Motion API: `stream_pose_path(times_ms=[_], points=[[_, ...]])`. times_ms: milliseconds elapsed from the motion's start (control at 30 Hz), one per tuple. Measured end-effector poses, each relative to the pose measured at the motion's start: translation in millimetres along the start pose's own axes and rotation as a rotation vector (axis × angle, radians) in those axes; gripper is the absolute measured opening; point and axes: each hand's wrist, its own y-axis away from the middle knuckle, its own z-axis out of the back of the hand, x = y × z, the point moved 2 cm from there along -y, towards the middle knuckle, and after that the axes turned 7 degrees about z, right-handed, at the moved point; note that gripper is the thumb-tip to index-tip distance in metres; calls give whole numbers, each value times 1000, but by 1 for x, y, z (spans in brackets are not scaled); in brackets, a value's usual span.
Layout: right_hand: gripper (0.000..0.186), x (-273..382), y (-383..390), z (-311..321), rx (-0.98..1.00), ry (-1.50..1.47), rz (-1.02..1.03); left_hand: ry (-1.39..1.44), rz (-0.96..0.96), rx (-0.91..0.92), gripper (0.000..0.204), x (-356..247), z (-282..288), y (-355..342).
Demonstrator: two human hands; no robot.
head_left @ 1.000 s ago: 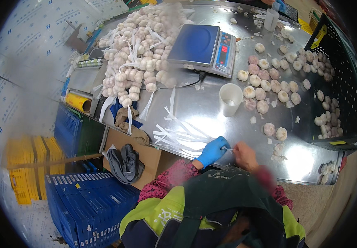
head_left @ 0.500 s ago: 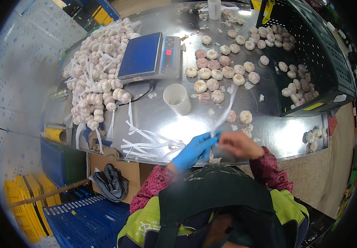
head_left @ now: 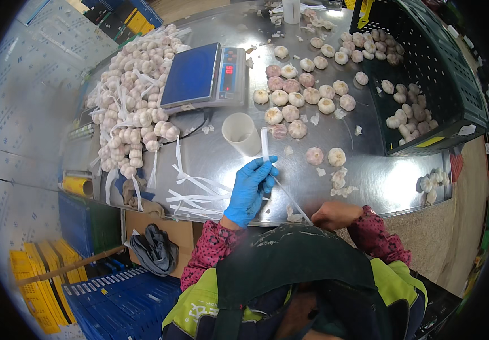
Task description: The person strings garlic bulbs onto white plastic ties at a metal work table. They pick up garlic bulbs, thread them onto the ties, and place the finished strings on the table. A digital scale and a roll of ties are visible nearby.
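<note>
My left hand (head_left: 252,188), in a blue glove, is closed on a white mesh strip (head_left: 265,141), whose upper end stands up beside a translucent plastic cup (head_left: 241,135). The strip runs down to my bare right hand (head_left: 335,215), whose fingers are closed on it near the table's front edge. Several more white strips (head_left: 196,195) lie loose left of my hands. Several loose garlic bulbs (head_left: 297,130) are spread right of the cup, with papery skins (head_left: 338,181) among them.
A blue-topped scale (head_left: 190,73) stands behind the cup on the steel table (head_left: 369,170). Netted garlic (head_left: 136,102) is heaped at left. A dark crate (head_left: 448,79) holding garlic is at right. Blue crates (head_left: 117,300), yellow crates (head_left: 37,280) and cardboard (head_left: 182,238) sit below, at left.
My hands, together earlier, are apart: my left hand has risen toward the cup, my right hand has dropped rightward along the strip, stretching it between them. The camera view has also shifted.
</note>
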Motion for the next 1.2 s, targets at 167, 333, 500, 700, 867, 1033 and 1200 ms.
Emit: stream_pose_path(times_ms=[167,333,500,700,867,1033,1200], points=[[8,2,-33,0,71,227,-100,-36,-94,-69,29,-18,2,9],[14,68,-73,59,-874,-137,43,-163,-30,-101,26,-22,1,21],[13,85,-113,73,-1176,-270,227,-196,30,-141,24,-17,7,26],[9,76,-117,53,-1059,-437,139,-32,-174,-208,24,-22,48,15],[14,81,-132,61,-1266,-714,17,50,-59,53,13,-23,36,19],[21,67,-156,64,-1455,-766,45,5,25,148,15,-23,31,16],[15,56,-143,54,-955,-1524,99,-176,-94,-80,22,-30,48,16]])
